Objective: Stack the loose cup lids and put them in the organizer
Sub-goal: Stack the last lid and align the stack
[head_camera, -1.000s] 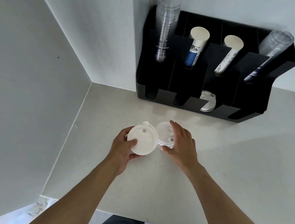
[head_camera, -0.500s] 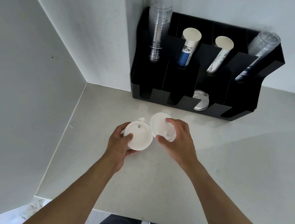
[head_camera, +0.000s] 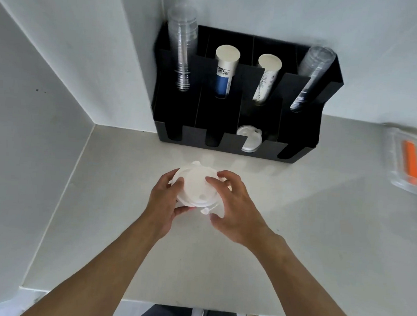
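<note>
White plastic cup lids [head_camera: 195, 186] lie one on top of another above the pale counter, held between both hands. My left hand [head_camera: 165, 201] grips the stack from its left side. My right hand [head_camera: 233, 209] presses on the top lid with its fingertips and cups the right edge. Behind them, against the wall, stands the black organizer [head_camera: 300, 155]. A few white lids [head_camera: 250, 140] sit in its third front slot. The other front slots look dark and I cannot see into them.
The organizer's rear slots hold stacks of clear cups [head_camera: 182, 53], two paper cup stacks [head_camera: 225, 72] and more clear cups [head_camera: 310, 76]. A clear plastic container [head_camera: 397, 182] with an orange item lies at the right. White walls close the left side; the counter edge is near me.
The lid in my right hand has come down onto the lid in my left hand, so the two separate lids now form one stack. The view has shifted left, revealing the container.
</note>
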